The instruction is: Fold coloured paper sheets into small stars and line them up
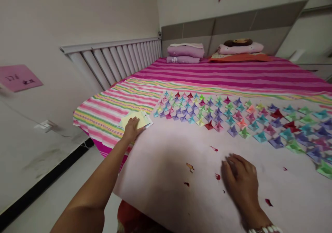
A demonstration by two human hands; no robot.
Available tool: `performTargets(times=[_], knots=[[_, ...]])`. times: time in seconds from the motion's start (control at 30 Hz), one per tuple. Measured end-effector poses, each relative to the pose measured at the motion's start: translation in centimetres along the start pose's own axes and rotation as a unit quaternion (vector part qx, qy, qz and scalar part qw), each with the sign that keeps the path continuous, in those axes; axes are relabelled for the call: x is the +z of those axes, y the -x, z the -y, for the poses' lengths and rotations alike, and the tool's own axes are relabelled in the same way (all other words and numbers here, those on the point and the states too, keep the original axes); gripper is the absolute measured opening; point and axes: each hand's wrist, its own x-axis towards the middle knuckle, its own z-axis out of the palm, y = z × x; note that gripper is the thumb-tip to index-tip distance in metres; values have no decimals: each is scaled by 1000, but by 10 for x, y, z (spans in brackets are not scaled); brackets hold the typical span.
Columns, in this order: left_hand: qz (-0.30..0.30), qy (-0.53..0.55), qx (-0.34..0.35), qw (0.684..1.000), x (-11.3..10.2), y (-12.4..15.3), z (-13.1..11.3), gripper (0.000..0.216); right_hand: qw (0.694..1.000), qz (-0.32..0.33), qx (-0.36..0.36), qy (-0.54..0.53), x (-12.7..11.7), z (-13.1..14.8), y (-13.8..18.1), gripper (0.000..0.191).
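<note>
At the left edge of a large pale pink board, my left hand (131,127) rests on a small stack of paper sheets (141,119), pale yellow on top with white and bluish edges beneath. Its fingers lie over the top sheet and the thumb is spread to the right. My right hand (241,177) is low over the pale pink board (166,146), fingers loosely bent and apart from the thumb, with nothing seen in it. Rows of small folded paper pieces (218,117) in many colours stand along the board's far side.
Small red and brown scraps (190,166) lie scattered on the board. Beneath it is a bed with a striped sheet (116,105). Folded purple bedding (185,53) sits by the headboard (197,32). A white radiator (114,58) runs along the left wall.
</note>
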Motion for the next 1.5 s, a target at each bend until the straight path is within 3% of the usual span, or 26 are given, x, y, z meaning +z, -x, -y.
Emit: performTargets(times=[0.3, 0.93, 1.2, 1.5], knots=[[9, 19, -37, 999, 10, -3, 9, 62, 999, 13, 36, -12, 0, 1, 1, 33], [46, 62, -77, 994, 0, -3, 8, 68, 998, 15, 51, -18, 0, 0, 2, 31], [22, 9, -154, 988, -3, -8, -26, 77, 999, 14, 44, -10, 1, -2, 2, 31], [-17, -53, -239, 969, 13, -24, -59, 54, 998, 24, 59, -13, 0, -1, 2, 29]])
